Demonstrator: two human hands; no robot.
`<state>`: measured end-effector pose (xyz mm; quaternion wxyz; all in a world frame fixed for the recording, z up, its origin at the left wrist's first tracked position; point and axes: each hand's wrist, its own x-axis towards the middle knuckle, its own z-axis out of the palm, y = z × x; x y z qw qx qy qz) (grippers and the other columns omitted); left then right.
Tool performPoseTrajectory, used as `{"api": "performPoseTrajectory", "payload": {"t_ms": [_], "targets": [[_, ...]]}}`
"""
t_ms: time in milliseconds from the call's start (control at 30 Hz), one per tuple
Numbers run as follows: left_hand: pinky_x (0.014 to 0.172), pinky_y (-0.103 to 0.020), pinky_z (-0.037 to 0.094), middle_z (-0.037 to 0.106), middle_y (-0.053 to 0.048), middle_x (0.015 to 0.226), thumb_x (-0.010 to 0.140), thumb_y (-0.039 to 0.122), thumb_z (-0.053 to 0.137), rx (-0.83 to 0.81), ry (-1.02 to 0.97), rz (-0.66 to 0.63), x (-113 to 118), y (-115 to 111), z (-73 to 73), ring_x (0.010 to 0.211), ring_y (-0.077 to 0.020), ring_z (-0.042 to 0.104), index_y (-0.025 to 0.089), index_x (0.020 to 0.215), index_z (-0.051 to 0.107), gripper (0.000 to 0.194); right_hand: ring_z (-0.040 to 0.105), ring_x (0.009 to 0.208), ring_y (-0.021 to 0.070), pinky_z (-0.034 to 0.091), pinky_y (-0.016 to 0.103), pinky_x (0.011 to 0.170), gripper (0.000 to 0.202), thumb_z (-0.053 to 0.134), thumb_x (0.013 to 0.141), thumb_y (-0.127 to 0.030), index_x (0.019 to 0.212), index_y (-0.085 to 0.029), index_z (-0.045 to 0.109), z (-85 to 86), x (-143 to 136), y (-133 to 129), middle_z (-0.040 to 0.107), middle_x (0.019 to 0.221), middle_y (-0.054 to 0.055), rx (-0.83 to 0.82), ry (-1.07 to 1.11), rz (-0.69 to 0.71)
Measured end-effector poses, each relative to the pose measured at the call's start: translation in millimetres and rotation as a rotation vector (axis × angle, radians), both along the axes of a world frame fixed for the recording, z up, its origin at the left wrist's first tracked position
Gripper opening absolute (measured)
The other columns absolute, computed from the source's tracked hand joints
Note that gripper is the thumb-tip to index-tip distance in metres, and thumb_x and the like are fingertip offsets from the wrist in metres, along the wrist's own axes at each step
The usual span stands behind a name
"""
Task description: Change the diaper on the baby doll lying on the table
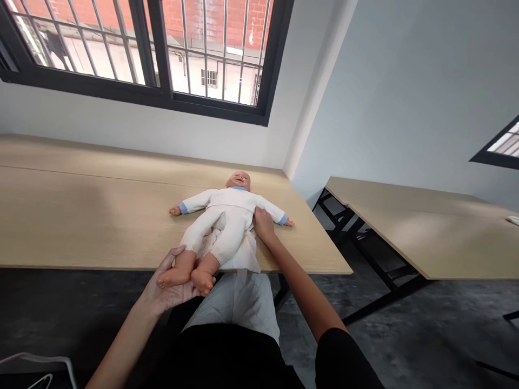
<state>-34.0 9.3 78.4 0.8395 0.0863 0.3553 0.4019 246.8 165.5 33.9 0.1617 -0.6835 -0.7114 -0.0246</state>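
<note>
Doll [230, 199] on its back on the table [101, 221], head toward the window [166, 94], feet jutting over the near edge. White outfit, blue cuffs, arms spread. Left hand [162, 294] cupped palm-up under both feet, thumb over one lower leg, fingers loosely curled; probably carrying the legs' weight, since the edge gives the feet no support. Right hand [263, 224] curled in at the doll's side near the waist, likely steadying the body or pinching fabric; fingertips hidden, so can't say what it grips. Pale cloth [246, 251] under the legs, reaching the near edge; its upper part is covered by the doll, full shape unclear. Second table [430, 216] well apart, right, cut off by frame; white item [513, 220] there unidentifiable.
</note>
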Motion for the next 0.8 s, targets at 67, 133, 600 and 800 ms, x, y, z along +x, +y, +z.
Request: {"api": "performPoseTrajectory", "payload": {"t_ms": [67, 133, 600, 800], "targets": [[0.069, -0.047, 0.057, 0.074, -0.017, 0.084, 0.097, 0.036, 0.044, -0.006, -0.004, 0.005, 1, -1, 2.7, 0.075, -0.0315, 0.07, 0.01, 0.094, 0.062, 0.032, 0.062, 0.101, 0.0253, 0.042, 0.03, 0.084, 0.027, 0.037, 0.094, -0.005, 0.11, -0.01, 0.059, -3.8, 1, 3, 0.068, 0.107, 0.017, 0.024, 0.059, -0.01], [0.067, -0.048, 0.056, 0.073, -0.018, 0.084, 0.097, 0.036, 0.044, -0.018, -0.008, 0.008, 3, -2, 5.4, 0.073, -0.032, 0.07, 0.009, 0.094, 0.063, 0.034, 0.063, 0.1, 0.0259, 0.044, 0.031, 0.084, 0.029, 0.038, 0.09, -0.003, 0.108, -0.01, 0.059, -8.7, 3, 7, 0.069, 0.106, 0.017, 0.076, 0.228, -0.017], [0.066, -0.046, 0.055, 0.072, -0.018, 0.076, 0.097, 0.038, 0.043, 0.005, -0.061, -0.013, 3, -1, 0.9, 0.07, -0.0331, 0.069, 0.008, 0.085, 0.064, 0.038, 0.067, 0.088, 0.0236, 0.051, 0.033, 0.085, 0.016, 0.054, 0.069, -0.012, 0.08, -0.018, 0.064, -21.9, 20, 24, 0.072, 0.085, 0.006, 0.146, 0.713, 0.085], [0.067, -0.048, 0.056, 0.073, -0.017, 0.079, 0.097, 0.034, 0.045, -0.01, -0.083, 0.01, 6, -1, 0.9, 0.072, -0.0327, 0.07, 0.01, 0.087, 0.064, 0.032, 0.066, 0.101, 0.0271, 0.047, 0.04, 0.099, 0.016, 0.053, 0.071, -0.017, 0.079, -0.019, 0.067, -20.3, 28, 26, 0.073, 0.093, 0.01, 0.174, 0.911, -0.086]]}}
